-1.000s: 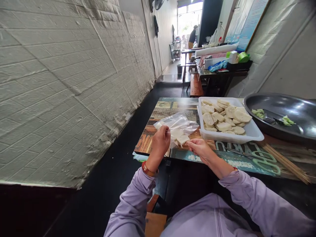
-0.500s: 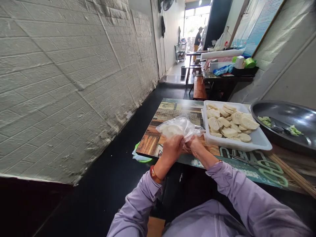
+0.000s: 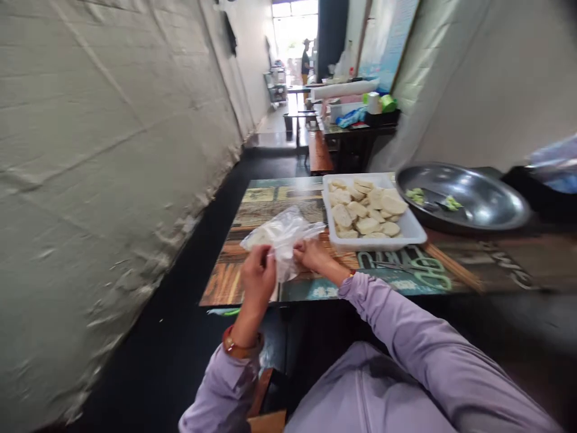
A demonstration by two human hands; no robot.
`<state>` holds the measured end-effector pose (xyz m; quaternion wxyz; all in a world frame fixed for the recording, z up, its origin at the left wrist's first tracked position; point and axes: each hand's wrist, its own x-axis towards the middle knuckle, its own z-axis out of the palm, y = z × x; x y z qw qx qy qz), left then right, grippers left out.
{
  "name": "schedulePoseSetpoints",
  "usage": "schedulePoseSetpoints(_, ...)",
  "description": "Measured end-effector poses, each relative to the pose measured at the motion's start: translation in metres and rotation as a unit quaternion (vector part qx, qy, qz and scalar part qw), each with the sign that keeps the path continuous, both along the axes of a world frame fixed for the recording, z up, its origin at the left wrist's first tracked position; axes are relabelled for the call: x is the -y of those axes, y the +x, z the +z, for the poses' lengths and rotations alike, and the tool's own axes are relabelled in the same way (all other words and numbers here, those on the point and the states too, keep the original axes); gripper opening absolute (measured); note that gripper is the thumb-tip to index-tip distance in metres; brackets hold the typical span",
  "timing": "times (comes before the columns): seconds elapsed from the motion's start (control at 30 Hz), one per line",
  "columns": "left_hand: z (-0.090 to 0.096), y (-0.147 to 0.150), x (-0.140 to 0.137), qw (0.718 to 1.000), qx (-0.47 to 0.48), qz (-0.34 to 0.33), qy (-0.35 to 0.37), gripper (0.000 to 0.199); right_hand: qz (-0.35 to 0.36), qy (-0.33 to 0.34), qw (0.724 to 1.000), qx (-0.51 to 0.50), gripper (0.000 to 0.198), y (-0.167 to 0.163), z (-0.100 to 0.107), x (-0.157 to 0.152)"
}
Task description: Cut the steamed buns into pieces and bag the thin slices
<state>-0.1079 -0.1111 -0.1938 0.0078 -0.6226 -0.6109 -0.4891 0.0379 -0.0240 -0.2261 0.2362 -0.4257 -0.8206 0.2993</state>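
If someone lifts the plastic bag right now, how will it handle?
Plastic bag: likely floppy, since its thin, see-through film is creased and bunched. Probably light itself, though the pale contents that seem to show through its left part may make that side sag. Unlikely to roll, given its irregular, crumpled shape.

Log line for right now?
left hand: pinching plastic bag; right hand: pinching same bag; white tray, pale slices inside: right of bag; metal bowl: right of tray

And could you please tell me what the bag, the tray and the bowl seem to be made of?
Bag: thin plastic film, see-through and creased. Tray: probably plastic, white, smooth and stiff-walled. Bowl: likely metal, perhaps stainless steel, shiny grey with bright highlights.
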Motion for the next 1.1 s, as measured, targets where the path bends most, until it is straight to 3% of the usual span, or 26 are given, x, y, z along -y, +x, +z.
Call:
schedulePoseSetpoints(0.13, 0.013, 0.003, -0.007, 0.999, 0.013, 0.032, 0.005, 0.015, -0.026, 0.009, 0.999, 0.046, 0.017, 0.012, 0.005, 0.003)
schedulePoseSetpoints(0.27, 0.019, 0.015, -0.001, 0.999, -0.039, 0.012, 0.007, 0.025, -0.027, 0.025, 0.999, 0.040, 0.022, 0.028, 0.014, 0.019)
schedulePoseSetpoints(0.47, 0.028, 0.053, 0.014, 0.994, -0.090, 0.011, 0.068, 0.031, -0.019, 0.098, 0.995, -0.026, 0.020, 0.103, 0.016, 0.065)
schedulePoseSetpoints(0.67, 0.031, 0.103, -0.006, 0.990, -0.090, -0.105, 0.036, 0.023, -0.169, 0.105, 0.974, -0.107, 0.021, 0.203, 0.020, 0.088)
schedulePoseSetpoints(0.83, 0.030, 0.148, -0.018, 0.984, -0.066, -0.167, 0.022, 0.019, -0.380, 0.148, 0.911, -0.069, 0.027, 0.292, 0.020, 0.084)
schedulePoseSetpoints(0.97, 0.025, 0.192, -0.017, 0.956, -0.072, -0.283, -0.009, 0.015, -0.379, 0.157, 0.910, 0.058, 0.032, 0.341, -0.003, 0.068)
schedulePoseSetpoints(1.1, 0.010, 0.233, -0.017, 0.928, -0.086, -0.354, -0.085, 0.017, -0.342, 0.141, 0.911, 0.180, 0.041, 0.358, -0.021, 0.052)
